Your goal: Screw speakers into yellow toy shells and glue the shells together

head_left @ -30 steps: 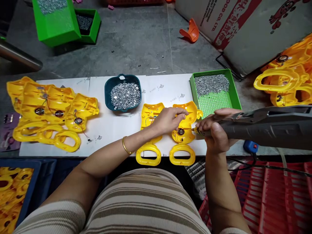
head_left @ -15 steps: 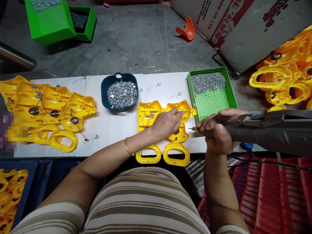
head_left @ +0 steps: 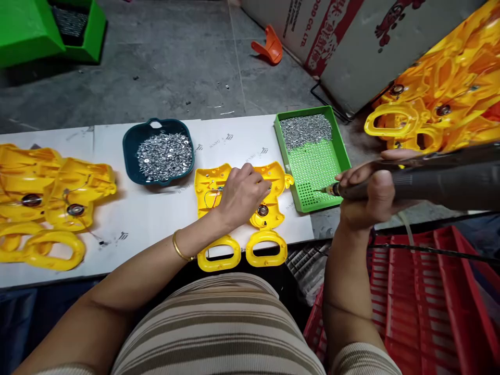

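Observation:
My left hand (head_left: 244, 192) is over two yellow plastic shells (head_left: 274, 176) with wires inside. Its fingers are curled together and the fingertips are hidden, so I cannot make out what they hold. Below the shells are two yellow ring handles (head_left: 266, 249). In my right hand (head_left: 369, 195) is a dark electric screwdriver (head_left: 433, 174), pointing left. Its bit is over the lower part of a green perforated tray (head_left: 344, 156), where small screws (head_left: 307, 130) are heaped at the far end.
A dark teal basket (head_left: 130, 161) of small shiny metal pieces stands left of the shells. More yellow shells (head_left: 84, 187) lie at the far left, others (head_left: 441, 88) at the right. Beyond are green bins (head_left: 91, 36), an orange piece (head_left: 269, 47) and a carton (head_left: 351, 47). Red crates (head_left: 422, 291) stand below right.
The view has swung to the right. The screwdriver's bit has moved from beside the right shell to over the green tray. My left hand stays over the shells, a little further left on them.

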`<action>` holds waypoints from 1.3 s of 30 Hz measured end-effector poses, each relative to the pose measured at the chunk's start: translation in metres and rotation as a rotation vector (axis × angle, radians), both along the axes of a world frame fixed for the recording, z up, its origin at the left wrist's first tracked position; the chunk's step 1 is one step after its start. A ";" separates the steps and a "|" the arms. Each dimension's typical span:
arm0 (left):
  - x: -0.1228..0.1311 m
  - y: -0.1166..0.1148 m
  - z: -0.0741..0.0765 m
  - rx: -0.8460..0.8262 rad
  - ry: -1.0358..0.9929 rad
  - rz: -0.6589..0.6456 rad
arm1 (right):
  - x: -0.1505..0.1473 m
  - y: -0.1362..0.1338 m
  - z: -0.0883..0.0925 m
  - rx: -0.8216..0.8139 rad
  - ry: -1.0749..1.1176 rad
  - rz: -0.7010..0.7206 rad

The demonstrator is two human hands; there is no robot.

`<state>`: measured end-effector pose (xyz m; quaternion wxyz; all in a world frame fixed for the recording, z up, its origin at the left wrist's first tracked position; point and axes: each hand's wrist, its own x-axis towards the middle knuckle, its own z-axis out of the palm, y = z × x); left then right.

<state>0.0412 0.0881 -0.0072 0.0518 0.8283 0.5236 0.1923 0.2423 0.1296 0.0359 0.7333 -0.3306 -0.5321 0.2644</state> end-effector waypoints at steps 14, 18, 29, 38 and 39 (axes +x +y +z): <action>-0.002 0.002 -0.007 -0.126 -0.081 0.017 | 0.002 0.010 -0.023 -0.003 0.008 -0.087; -0.002 0.002 -0.009 -0.116 -0.081 0.023 | 0.002 0.012 -0.023 0.004 0.024 -0.073; -0.002 0.004 -0.009 -0.107 -0.089 0.033 | 0.000 0.015 -0.026 -0.027 0.021 -0.140; 0.001 0.009 -0.004 -0.171 -0.045 0.053 | -0.004 -0.001 -0.005 -0.004 -0.081 -0.015; 0.002 0.009 -0.003 -0.179 -0.032 0.056 | -0.006 -0.004 0.000 -0.001 -0.103 0.004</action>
